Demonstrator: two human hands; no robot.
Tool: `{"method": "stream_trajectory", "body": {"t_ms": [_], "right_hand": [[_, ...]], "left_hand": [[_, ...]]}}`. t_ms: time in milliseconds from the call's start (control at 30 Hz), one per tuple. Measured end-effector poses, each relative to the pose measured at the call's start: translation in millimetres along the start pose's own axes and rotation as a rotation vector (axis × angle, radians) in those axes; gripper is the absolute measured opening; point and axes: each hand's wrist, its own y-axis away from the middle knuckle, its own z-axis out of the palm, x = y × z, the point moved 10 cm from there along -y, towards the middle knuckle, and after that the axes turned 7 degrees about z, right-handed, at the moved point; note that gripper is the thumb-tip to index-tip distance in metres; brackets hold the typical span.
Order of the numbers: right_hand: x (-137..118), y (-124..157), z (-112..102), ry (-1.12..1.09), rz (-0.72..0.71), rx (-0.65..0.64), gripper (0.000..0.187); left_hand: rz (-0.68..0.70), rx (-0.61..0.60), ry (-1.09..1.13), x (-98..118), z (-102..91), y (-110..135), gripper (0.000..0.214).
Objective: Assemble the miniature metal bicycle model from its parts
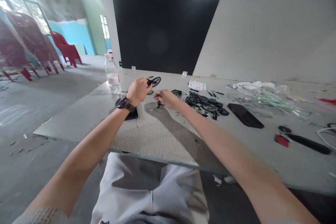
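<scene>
My left hand (139, 91), with a dark watch (121, 103) on its wrist, is closed on a small black spoked wheel (156, 82), held tilted above the table. Part of another small black ring (150, 92) shows below those fingers. To the right, my right hand (168, 98) has its fingertips pinched together just over a small dark part (159, 104). Whether the fingers grip that part is too small to tell. A pile of black and dark green model parts (202, 101), some of them spoked wheels, lies right of my right hand.
A water bottle (112, 75) stands at the left. A phone (245, 114), a black-handled tool (307, 141) and crumpled clear plastic (278, 98) lie at the right. A printed sheet (196, 85) is behind the parts. A black panel (165, 29) rises at the back.
</scene>
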Motion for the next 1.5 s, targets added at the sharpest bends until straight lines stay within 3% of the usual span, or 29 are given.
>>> {"method": "stream_trajectory", "body": {"t_ms": [67,167,267,367,467,633,867,1033,1133,1300,1500], "right_hand": [[18.6,11.6,-11.9,-0.037,0.017,0.001,0.028],[51.8,33.5,-34.6,-0.138,0.065,0.095,0.025],[91.9,58.1,-50.4,-0.254,0.207,0.208,0.022],[110.1,76.8,-64.3,-0.378,0.226,0.337,0.028],[104.1,81.7,-73.3,-0.495,0.161,0.402,0.036],[64.4,78.0,-76.5,-0.645,0.053,0.414,0.040],[24.7,80.9,-67.6,-0.806,0.005,0.354,0.041],[16.7,79.7,-62.2,-0.786,-0.001,0.308,0.040],[24.4,78.5,-65.5,-0.728,-0.005,0.320,0.039],[73.7,81.6,-75.9,-0.318,0.144,0.418,0.026],[124.8,81.5,-55.2,-0.077,0.315,0.256,0.019]], "left_hand": [[0.030,-0.004,0.026,5.5,1.7,0.5,0.021],[0.094,-0.055,0.095,17.1,8.3,1.4,0.028],[0.170,-0.121,0.185,32.1,14.0,3.2,0.037],[0.241,-0.188,0.250,47.1,18.2,7.0,0.042],[0.292,-0.279,0.307,59.6,26.1,13.2,0.041],[0.361,-0.423,0.325,74.4,42.8,23.4,0.039],[0.398,-0.479,0.276,81.5,47.1,28.0,0.038],[0.398,-0.494,0.265,81.9,45.8,29.1,0.037],[0.399,-0.505,0.261,82.2,46.5,29.3,0.035],[0.390,-0.535,0.258,81.4,48.8,31.0,0.038],[0.310,-0.583,0.205,76.0,49.4,33.4,0.034]]}}
